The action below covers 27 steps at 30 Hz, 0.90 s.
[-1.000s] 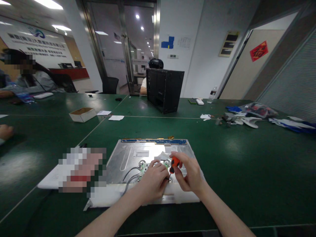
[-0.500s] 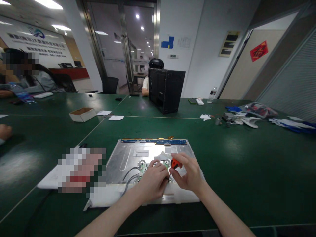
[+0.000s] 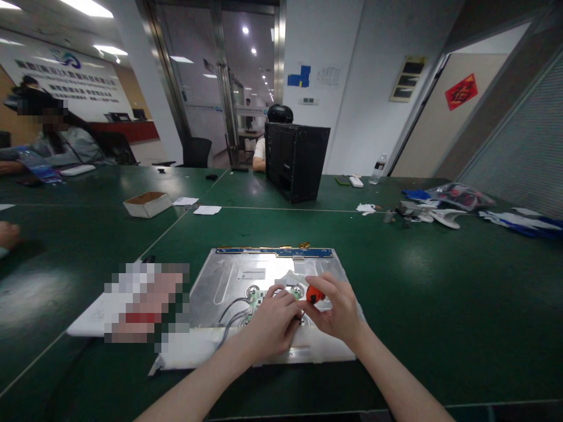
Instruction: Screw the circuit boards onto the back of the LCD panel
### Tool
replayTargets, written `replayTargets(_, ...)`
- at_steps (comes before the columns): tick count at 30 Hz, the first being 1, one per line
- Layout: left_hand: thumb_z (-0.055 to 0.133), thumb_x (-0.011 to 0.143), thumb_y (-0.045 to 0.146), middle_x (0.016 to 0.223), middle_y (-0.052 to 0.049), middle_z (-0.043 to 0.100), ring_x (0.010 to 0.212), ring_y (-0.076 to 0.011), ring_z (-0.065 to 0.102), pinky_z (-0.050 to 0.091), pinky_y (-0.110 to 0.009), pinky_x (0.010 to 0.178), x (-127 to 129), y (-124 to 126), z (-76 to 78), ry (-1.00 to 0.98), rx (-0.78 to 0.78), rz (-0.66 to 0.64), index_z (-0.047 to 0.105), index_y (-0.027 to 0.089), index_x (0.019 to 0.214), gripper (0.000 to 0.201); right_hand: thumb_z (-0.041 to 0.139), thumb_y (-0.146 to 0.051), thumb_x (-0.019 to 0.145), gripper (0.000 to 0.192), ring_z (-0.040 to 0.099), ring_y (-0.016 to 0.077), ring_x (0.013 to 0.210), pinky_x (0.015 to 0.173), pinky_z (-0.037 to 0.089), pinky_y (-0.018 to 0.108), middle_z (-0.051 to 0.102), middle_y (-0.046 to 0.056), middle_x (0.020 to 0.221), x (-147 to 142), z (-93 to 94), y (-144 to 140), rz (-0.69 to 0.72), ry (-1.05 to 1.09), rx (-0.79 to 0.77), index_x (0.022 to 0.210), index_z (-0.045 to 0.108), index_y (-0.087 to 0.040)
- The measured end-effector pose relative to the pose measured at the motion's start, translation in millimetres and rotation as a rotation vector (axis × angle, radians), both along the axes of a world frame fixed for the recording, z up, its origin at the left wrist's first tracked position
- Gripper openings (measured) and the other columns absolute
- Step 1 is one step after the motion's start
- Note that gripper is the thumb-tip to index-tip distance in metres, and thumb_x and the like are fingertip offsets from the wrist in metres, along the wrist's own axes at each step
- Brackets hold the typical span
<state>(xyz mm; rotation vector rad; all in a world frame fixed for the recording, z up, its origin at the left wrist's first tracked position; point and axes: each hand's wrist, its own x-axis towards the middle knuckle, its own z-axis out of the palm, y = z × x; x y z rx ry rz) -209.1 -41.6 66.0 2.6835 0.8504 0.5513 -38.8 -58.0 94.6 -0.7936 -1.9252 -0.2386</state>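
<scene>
A flat silver display panel (image 3: 224, 281) lies back side up on the table in front of me. My right hand (image 3: 336, 308) pinches the orange-and-black handle of a screwdriver (image 3: 314, 294), whose dark shaft slants down toward the panel. Curled over a small green circuit board (image 3: 255, 300) is my left hand (image 3: 275, 316), its fingertips closed by the screwdriver's shaft. What these fingers pinch, if anything, is hidden. Grey cables (image 3: 229, 328) run from the board to the left. A blue board strip (image 3: 272, 252) lines the panel's far edge.
White sheets and a blurred reddish item (image 3: 145, 305) lie left of the panel. Farther back stand an open cardboard box (image 3: 148, 205) and a black computer case (image 3: 297, 161). Loose parts (image 3: 422, 211) lie at right. A person sits at far left; another is behind the case.
My right hand has turned the screwdriver handle a little, and its thumb has shifted left toward my left hand. My left hand and the panel have stayed in place.
</scene>
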Motion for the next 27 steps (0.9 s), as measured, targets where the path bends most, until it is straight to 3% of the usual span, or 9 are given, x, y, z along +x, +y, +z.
replayTargets(6,0.050,0.079,0.012,0.091,-0.003,0.062,0.092,-0.0190,0.054,0.026,-0.041,0.102,0.5,0.7,0.8,0.020,0.005,-0.016,0.058,0.020,0.089,0.015,0.047,-0.013,0.080,0.046,0.058,0.0156,0.071,0.060,0.049,0.029,0.062,0.009,0.096,0.7,2.6,-3.8,0.054,-0.002,-0.090,0.126,0.041,-0.018)
replayTargets(15,0.050,0.078,0.012,0.090,-0.003,0.062,0.092,-0.0201,0.055,0.027,-0.042,0.101,0.3,1.4,-0.5,0.008,0.008,-0.017,0.057,0.021,0.090,0.017,0.061,-0.023,0.079,0.042,0.054,0.0130,0.061,0.051,0.044,0.024,0.057,0.002,0.077,-1.1,0.8,0.4,-0.011,0.026,0.018,0.118,0.047,-0.023)
replayTargets(18,0.049,0.077,0.011,0.089,-0.003,0.062,0.091,-0.0196,0.055,0.028,-0.041,0.100,1.0,0.8,-0.8,0.000,0.010,-0.002,0.057,0.021,0.090,0.017,0.060,-0.025,0.079,0.042,0.055,0.0142,0.064,0.052,0.045,0.025,0.058,0.003,0.080,-0.5,1.9,-0.8,0.003,0.011,-0.008,0.119,0.047,-0.022)
replayTargets(23,0.049,0.079,0.013,0.087,-0.003,0.061,0.089,-0.0194,0.055,0.028,-0.042,0.100,1.2,1.0,0.2,-0.001,0.011,-0.021,0.056,0.020,0.082,0.011,0.043,-0.014,0.082,0.047,0.058,0.0175,0.076,0.062,0.049,0.031,0.060,0.009,0.097,2.5,2.3,-3.3,0.087,0.002,-0.111,0.129,0.040,-0.018)
replayTargets(27,0.049,0.079,0.013,0.088,-0.003,0.062,0.090,-0.0190,0.055,0.027,-0.042,0.101,0.5,1.6,0.7,0.010,0.002,-0.022,0.057,0.020,0.083,0.011,0.043,-0.010,0.081,0.049,0.058,0.0163,0.073,0.060,0.048,0.029,0.060,0.009,0.095,2.2,0.8,-2.7,0.092,0.023,-0.108,0.129,0.040,-0.018)
